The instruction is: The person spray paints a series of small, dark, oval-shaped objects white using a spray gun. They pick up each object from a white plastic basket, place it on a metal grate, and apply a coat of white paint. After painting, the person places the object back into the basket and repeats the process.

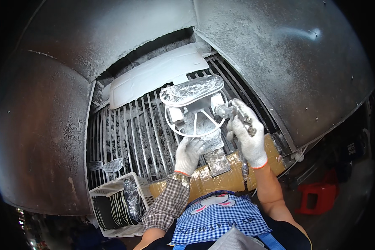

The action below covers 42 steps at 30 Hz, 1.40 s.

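While I am watching the head view, both hands are working inside a paint-crusted spray booth. The right hand (249, 137), gloved, is closing around a spray gun (233, 111) aimed at a foil-wrapped oval part (192, 90) sitting on a white wire stand (194, 118). The left hand (188, 153) is gripping the stand's foil-covered base just below the part. I judge the coating is underway, since the part is looking silvery. 2 small pieces (106, 165) are lying on the grate (129, 125), and a white crate (112, 189) of dark discs is sitting lower left, seemingly waiting.
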Each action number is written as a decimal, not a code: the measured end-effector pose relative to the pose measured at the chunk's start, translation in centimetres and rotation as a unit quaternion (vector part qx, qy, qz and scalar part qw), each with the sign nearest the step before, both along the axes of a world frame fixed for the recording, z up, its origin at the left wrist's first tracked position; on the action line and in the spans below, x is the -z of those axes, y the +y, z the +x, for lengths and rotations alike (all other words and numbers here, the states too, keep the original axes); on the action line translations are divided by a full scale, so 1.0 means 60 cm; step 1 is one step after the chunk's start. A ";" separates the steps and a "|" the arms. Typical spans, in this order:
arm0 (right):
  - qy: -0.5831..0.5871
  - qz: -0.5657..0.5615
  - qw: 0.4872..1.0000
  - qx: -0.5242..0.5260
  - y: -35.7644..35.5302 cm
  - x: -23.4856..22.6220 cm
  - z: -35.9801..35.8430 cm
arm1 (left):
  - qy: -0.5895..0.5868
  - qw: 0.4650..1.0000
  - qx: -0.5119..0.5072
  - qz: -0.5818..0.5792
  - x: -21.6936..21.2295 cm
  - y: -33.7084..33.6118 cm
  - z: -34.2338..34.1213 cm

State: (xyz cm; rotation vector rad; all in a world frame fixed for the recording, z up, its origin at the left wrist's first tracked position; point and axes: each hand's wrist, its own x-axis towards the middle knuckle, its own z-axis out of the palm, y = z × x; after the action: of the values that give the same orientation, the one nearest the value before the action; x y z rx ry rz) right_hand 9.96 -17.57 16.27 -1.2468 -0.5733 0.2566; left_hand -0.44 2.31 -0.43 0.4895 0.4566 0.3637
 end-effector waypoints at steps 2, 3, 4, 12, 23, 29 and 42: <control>-0.042 0.003 0.999 -0.006 0.006 0.014 -0.003 | -0.014 1.000 0.009 -0.019 -0.003 -0.014 0.005; -0.083 0.002 0.997 -0.003 0.009 0.026 0.000 | -0.015 0.999 0.008 -0.030 -0.004 -0.019 0.009; -0.094 0.003 0.996 0.002 0.008 0.032 0.001 | -0.016 0.999 0.007 -0.041 -0.006 -0.021 0.011; 0.000 0.017 0.999 0.033 -0.031 0.025 0.008 | -0.020 1.000 0.006 -0.021 -0.038 -0.012 0.002; 0.040 0.041 0.994 0.091 -0.071 0.006 0.013 | -0.025 0.999 -0.009 -0.020 -0.018 0.030 -0.015; 0.028 0.021 0.996 0.076 -0.093 0.000 -0.012 | -0.006 0.999 -0.037 0.026 -0.013 0.058 -0.027; 0.040 0.020 0.997 0.055 -0.108 -0.006 -0.044 | 0.011 1.000 -0.025 0.014 -0.001 0.030 -0.028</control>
State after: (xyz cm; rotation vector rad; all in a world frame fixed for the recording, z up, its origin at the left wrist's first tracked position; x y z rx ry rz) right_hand 7.31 -24.04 16.61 -1.2191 -0.4376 0.2000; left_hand -2.10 4.12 -0.38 0.5107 0.4865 0.4138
